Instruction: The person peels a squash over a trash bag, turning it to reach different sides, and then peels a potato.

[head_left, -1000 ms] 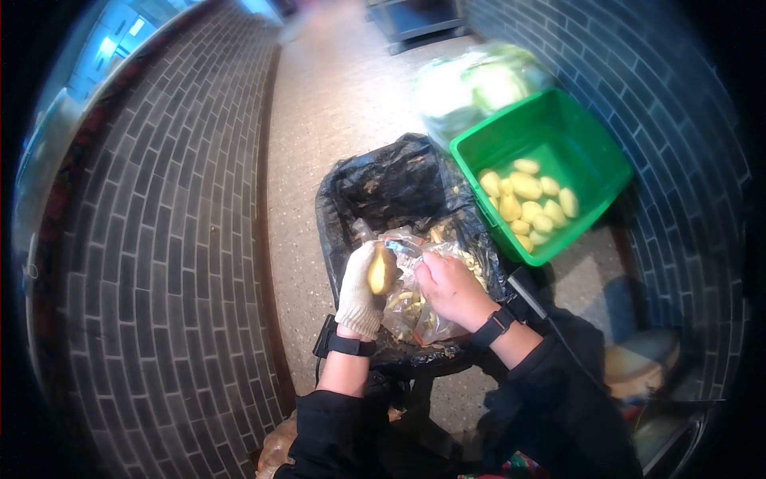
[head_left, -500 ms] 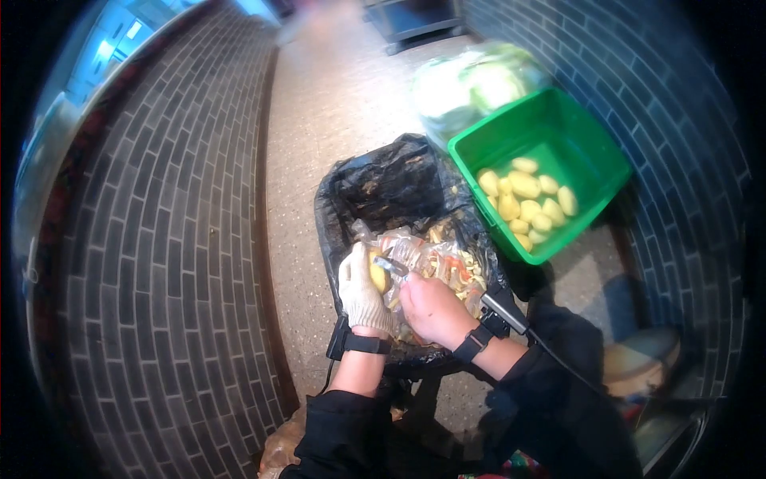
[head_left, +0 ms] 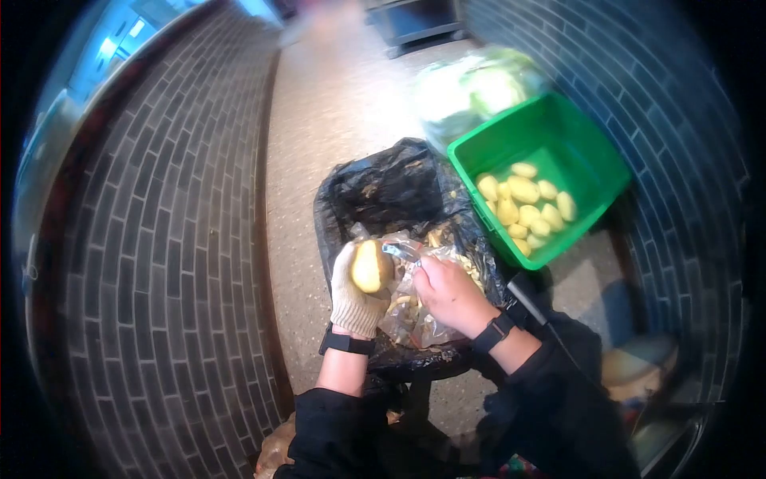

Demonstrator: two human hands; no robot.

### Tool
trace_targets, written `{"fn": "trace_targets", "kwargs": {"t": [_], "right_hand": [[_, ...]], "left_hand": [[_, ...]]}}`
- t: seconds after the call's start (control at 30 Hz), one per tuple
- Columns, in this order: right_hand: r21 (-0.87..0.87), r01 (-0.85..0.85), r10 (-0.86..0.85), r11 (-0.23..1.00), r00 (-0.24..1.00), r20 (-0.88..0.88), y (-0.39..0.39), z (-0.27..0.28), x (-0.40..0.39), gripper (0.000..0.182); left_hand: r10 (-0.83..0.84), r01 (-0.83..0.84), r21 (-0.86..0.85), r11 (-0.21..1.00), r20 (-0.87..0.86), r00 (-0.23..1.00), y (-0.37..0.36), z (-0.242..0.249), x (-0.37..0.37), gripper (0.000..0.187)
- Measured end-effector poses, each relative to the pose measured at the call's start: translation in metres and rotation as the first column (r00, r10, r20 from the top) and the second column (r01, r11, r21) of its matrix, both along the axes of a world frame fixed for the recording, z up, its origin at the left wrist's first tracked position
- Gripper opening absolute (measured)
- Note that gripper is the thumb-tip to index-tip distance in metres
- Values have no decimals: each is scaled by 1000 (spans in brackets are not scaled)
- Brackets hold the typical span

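My left hand [head_left: 351,297], in a pale knit glove, is closed around a potato [head_left: 369,267]. Part of the potato's surface is pale and peeled, and a browner side faces right. The bare fingers of my right hand [head_left: 448,292] are wrapped round a peeler [head_left: 401,252], whose metal head points at the potato with a small gap between them. Both hands are over a bin lined with a black plastic bag [head_left: 383,188]. Inside it lie peelings [head_left: 404,303] and crumpled clear plastic.
Right of the bin stands a green tub [head_left: 586,152] with several peeled potatoes [head_left: 523,190]. Behind it is a clear bag of pale green vegetables [head_left: 483,84]. Brick walls [head_left: 171,199] run along both sides. A dark wheeled cart [head_left: 415,24] stands farther down the floor.
The potato has turned and come more into view as my left hand rolled outward. My right hand has drawn the peeler slightly right and up, away from the potato.
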State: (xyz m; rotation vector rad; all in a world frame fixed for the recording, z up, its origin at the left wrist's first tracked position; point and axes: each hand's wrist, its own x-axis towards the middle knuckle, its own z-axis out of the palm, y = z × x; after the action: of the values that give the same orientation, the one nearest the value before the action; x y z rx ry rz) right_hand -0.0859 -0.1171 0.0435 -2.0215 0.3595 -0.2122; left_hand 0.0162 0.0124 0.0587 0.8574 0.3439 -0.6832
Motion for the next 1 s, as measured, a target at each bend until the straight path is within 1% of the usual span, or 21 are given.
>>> {"fn": "trace_targets", "kwargs": {"t": [0.03, 0.07, 0.1, 0.17, 0.23, 0.3, 0.33, 0.37, 0.4, 0.5, 0.53, 0.6, 0.63, 0.7, 0.73, 0.77, 0.83, 0.87, 0.93, 0.97, 1.0], "right_hand": [[-29, -11, 11, 1000, 1000, 9, -5, 1, 2, 29], [-58, -25, 26, 998, 1000, 18, -7, 1, 2, 29], [-54, -22, 23, 998, 1000, 16, -7, 0, 1, 29], [-84, -35, 33, 996, 999, -27, -6, -4, 2, 28], [-109, -47, 43, 993, 998, -47, 1, -11, 4, 27], [-134, -63, 55, 989, 996, -67, 11, -8, 2, 27], [-102, -58, 48, 993, 994, -96, 16, -2, 0, 28], [-70, -52, 43, 996, 991, -125, 20, 2, -2, 29], [-36, -72, 68, 997, 992, -110, 26, -3, 1, 29], [-79, -46, 35, 996, 991, -129, 38, -8, 0, 29], [-77, -45, 35, 996, 991, -129, 41, -8, -1, 29], [-80, -5, -2, 997, 996, -89, 47, -9, -1, 28], [-78, -4, -3, 997, 996, -85, 49, -11, -2, 28], [-59, -83, 79, 995, 995, -67, 54, -18, -4, 27], [-84, -203, 193, 976, 975, -114, 58, -22, -12, 26], [-8, -148, 147, 989, 987, -62, 73, -26, -19, 26], [-5, -134, 133, 991, 988, -75, 68, -20, -15, 27], [-7, -144, 143, 990, 986, -80, 68, -20, -17, 27], [-12, -142, 142, 990, 990, 14, 60, -18, -16, 26], [-15, -144, 144, 989, 989, 16, 54, -14, -15, 26], [10, -121, 121, 993, 992, -42, 46, -4, -15, 25]], "left_hand": [[-130, 129, 19, 991, 54, 990, 1, -1, -1, 41], [-85, 84, 41, 996, 25, 996, 0, -2, -5, 39], [-88, 87, 44, 995, 23, 996, -2, 1, -9, 39], [-186, 181, 77, 981, 75, 980, -5, 6, -14, 40], [-202, 197, 62, 978, 76, 977, 0, -5, -9, 39], [-73, 70, 91, 993, 30, 997, -1, -14, -7, 37], [-72, 69, 91, 994, 31, 997, -2, -16, -7, 37], [0, -4, 95, 995, 42, 999, -3, -18, -7, 36], [72, -77, 99, 992, 54, 996, -4, -20, -8, 35], [151, -156, 41, 987, 97, 984, -6, -24, -12, 35], [150, -155, 43, 987, 97, 984, -6, -29, -12, 35], [211, -210, 30, 977, -31, 977, -4, -35, -11, 35], [210, -209, 32, 977, -27, 977, -2, -34, -12, 35], [263, -260, 117, 958, -5, 965, -2, -30, -10, 37], [259, -257, 117, 959, -2, 966, -3, -27, -8, 37], [261, -262, 110, 959, 27, 965, -4, -23, -3, 42], [266, -273, 97, 957, 81, 961, -2, -18, 8, 50], [276, -283, 96, 954, 76, 958, 3, -17, 8, 50], [186, -186, -7, 983, 56, 981, 7, -13, 15, 52], [189, -188, -10, 982, 58, 980, 10, -15, 17, 52], [175, -172, -54, 984, 45, 984, 14, -19, 17, 47]]}}
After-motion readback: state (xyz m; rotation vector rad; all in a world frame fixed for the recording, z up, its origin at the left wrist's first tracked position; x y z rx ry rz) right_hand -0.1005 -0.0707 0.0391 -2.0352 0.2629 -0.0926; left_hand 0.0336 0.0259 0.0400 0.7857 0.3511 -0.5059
